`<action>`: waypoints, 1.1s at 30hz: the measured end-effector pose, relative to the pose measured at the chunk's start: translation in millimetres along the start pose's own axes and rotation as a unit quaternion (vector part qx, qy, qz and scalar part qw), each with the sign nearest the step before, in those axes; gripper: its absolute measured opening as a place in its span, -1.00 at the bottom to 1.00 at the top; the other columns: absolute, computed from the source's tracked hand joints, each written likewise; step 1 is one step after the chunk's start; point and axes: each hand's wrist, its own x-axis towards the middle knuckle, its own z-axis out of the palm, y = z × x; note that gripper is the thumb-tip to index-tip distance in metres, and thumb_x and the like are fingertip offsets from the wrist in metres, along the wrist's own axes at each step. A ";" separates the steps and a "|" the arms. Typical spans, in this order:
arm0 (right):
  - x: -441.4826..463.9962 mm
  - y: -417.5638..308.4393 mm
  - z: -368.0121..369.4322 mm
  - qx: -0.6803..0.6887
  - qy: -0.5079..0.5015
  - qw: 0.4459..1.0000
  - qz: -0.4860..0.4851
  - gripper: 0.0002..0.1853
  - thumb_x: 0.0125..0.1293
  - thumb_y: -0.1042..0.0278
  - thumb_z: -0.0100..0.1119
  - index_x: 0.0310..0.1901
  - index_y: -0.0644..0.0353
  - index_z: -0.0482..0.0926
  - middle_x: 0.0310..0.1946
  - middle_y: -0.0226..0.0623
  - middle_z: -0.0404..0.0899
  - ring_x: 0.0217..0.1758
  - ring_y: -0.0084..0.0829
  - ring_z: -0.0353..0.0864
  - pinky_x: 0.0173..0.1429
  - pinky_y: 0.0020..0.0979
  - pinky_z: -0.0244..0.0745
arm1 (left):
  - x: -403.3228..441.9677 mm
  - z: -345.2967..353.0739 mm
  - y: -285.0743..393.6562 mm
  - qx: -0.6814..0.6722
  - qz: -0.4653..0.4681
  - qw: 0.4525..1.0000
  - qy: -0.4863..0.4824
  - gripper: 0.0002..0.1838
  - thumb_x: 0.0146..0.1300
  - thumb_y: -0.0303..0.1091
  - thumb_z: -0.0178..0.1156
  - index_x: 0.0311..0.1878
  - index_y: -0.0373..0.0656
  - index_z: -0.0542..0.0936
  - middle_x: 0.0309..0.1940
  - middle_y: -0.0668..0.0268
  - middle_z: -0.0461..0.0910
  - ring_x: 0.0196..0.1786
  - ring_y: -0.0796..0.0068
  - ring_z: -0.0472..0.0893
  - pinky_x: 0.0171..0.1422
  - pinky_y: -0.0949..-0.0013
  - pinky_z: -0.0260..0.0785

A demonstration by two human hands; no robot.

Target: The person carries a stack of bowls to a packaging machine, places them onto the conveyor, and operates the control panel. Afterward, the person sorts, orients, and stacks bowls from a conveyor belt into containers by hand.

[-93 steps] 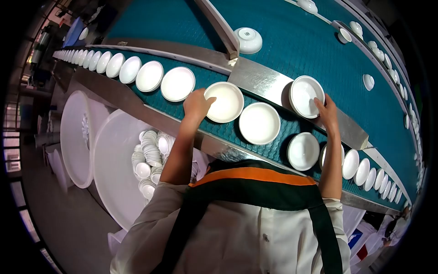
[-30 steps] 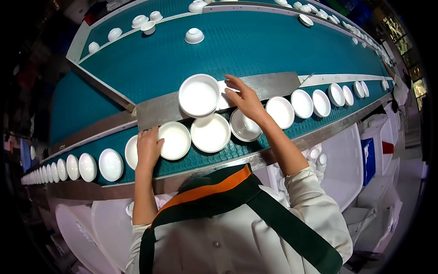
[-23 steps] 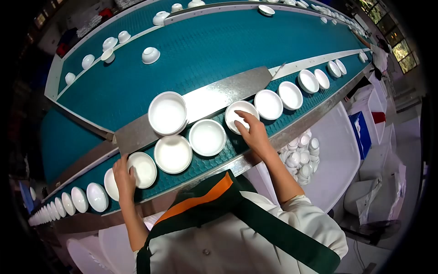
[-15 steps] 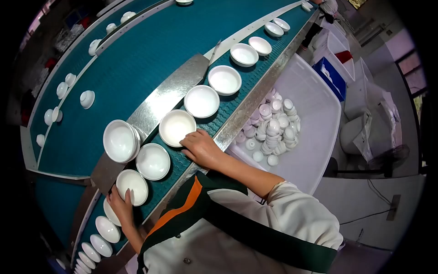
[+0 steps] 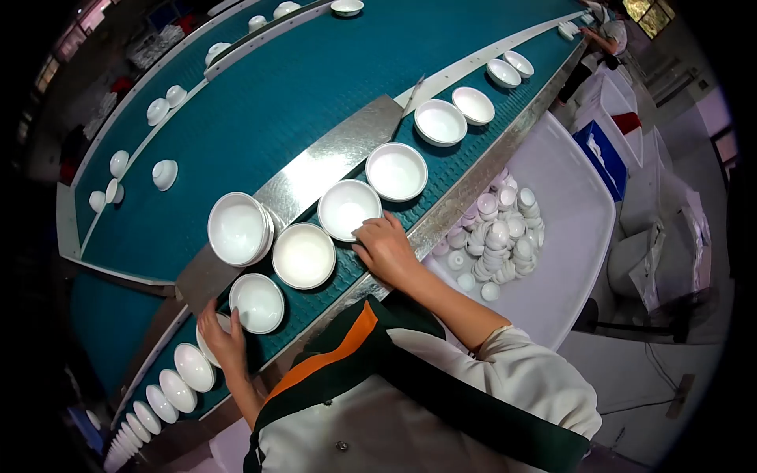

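Observation:
Near the lower end of a row of white bowls, my left hand [image 5: 223, 335] is curled around a bowl [image 5: 208, 337] that it partly hides. Its thumb is by the rim of the neighbouring bowl [image 5: 257, 304]. Farther up the row, my right hand [image 5: 385, 247] has its bent fingers at the near rim of another white bowl [image 5: 349, 206], with the thumb lower down. A cream-tinted bowl [image 5: 303, 257] sits between the hands. Beside it, a stack of bowls [image 5: 236, 229] rests on the metal plate [image 5: 327, 162].
A wide green conveyor [image 5: 268, 118] with small bowls lies beyond a curved white rail [image 5: 481, 57]. Tilted bowls [image 5: 177, 390] line the belt at lower left. To the right, a big white bin [image 5: 579, 205] contains many small bowls; a person [image 5: 611, 35] stands at the far end.
The row of bowls has shifted down and left past the stack. My left hand stays at the same bowl, while my right hand has gone from the cream-tinted bowl to the one above it.

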 end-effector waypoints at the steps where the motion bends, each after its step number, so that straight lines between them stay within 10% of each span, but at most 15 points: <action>1: -1.0 -6.1 0.5 0.007 -0.006 1.000 -0.006 -0.78 -0.01 0.39 0.20 -0.28 0.22 0.52 -0.30 -0.19 0.53 -0.08 -0.24 0.45 0.16 -0.12 0.19 | 0.3 4.2 2.5 0.003 -0.012 1.000 -0.017 -0.55 -0.01 -0.45 0.20 0.00 -0.34 0.39 -0.16 -0.02 0.45 0.01 0.01 0.38 0.27 0.11 0.05; 10: 13.9 -2.2 -17.1 0.054 0.089 0.994 0.029 -0.73 0.00 0.43 0.19 -0.20 0.24 0.51 -0.28 -0.16 0.54 -0.15 -0.15 0.46 -0.04 -0.21 0.31 | -4.0 -1.6 -30.6 0.058 -0.045 0.996 -0.047 -0.50 -0.11 -0.64 0.12 0.02 -0.33 0.37 -0.15 0.00 0.43 0.00 0.02 0.37 0.29 0.11 0.04; 21: 28.2 10.4 -33.0 0.020 0.134 0.990 0.038 -0.72 -0.03 0.42 0.20 -0.22 0.28 0.50 -0.38 -0.10 0.54 -0.30 -0.11 0.49 -0.19 -0.21 0.35 | 5.0 31.7 62.5 -0.115 0.128 0.985 -0.016 -0.56 -0.11 -0.51 0.24 -0.08 -0.28 0.40 -0.13 0.05 0.42 0.01 0.03 0.36 0.19 0.07 0.08; 24: 31.4 37.9 -35.4 -0.068 0.175 0.980 0.066 -0.68 -0.02 0.38 0.21 -0.19 0.28 0.48 -0.31 -0.15 0.53 -0.20 -0.16 0.48 0.01 -0.17 0.32 | -1.1 37.4 72.7 -0.132 0.157 0.978 -0.035 -0.56 -0.12 -0.51 0.25 -0.09 -0.28 0.41 -0.12 0.05 0.42 0.03 0.03 0.36 0.20 0.06 0.08; 30: 17.2 31.1 -24.0 -0.071 -0.017 0.991 0.113 -0.68 -0.05 0.35 0.25 -0.22 0.28 0.52 -0.31 -0.08 0.53 -0.20 -0.14 0.49 0.00 -0.25 0.35 | -4.6 36.2 64.2 -0.137 0.143 0.980 -0.014 -0.63 -0.09 -0.50 0.22 -0.13 -0.28 0.44 -0.10 0.04 0.42 0.04 0.02 0.35 0.19 0.07 0.10; 33: 19.5 33.8 -27.4 0.027 0.039 0.994 0.094 -0.70 0.02 0.35 0.21 -0.19 0.25 0.53 -0.24 -0.07 0.53 -0.14 -0.14 0.48 -0.01 -0.28 0.36 | -0.1 30.0 55.3 -0.126 0.079 0.987 0.061 -0.68 -0.04 -0.51 0.17 -0.14 -0.29 0.44 -0.08 0.05 0.43 0.06 0.03 0.35 0.17 0.09 0.13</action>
